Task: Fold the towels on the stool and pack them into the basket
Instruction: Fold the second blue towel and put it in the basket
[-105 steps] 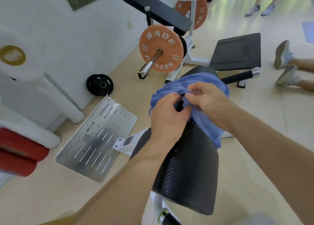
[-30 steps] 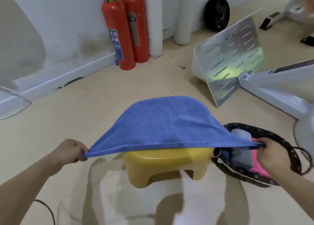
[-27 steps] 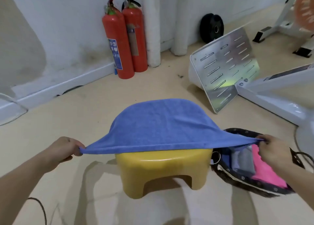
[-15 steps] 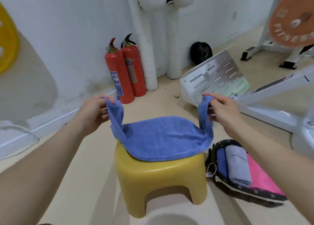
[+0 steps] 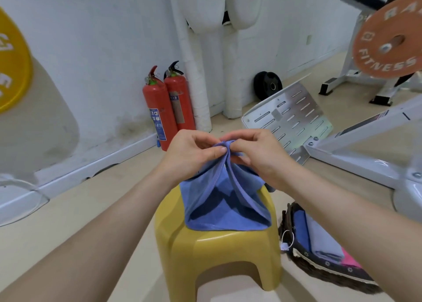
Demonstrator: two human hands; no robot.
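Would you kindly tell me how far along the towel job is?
Done: folded towels lie in the basket. In hand: the left hand and right hand pinch the ends of the blue towel together above the stool, halving it. Left: finish folding it and pack it in the basket.

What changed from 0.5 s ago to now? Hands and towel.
The left hand and right hand swung inward and met above the yellow stool, bringing together the two pinched ends of the blue towel. Neither let go. The towel's middle stays on the stool; the basket and its folded towels are unchanged.
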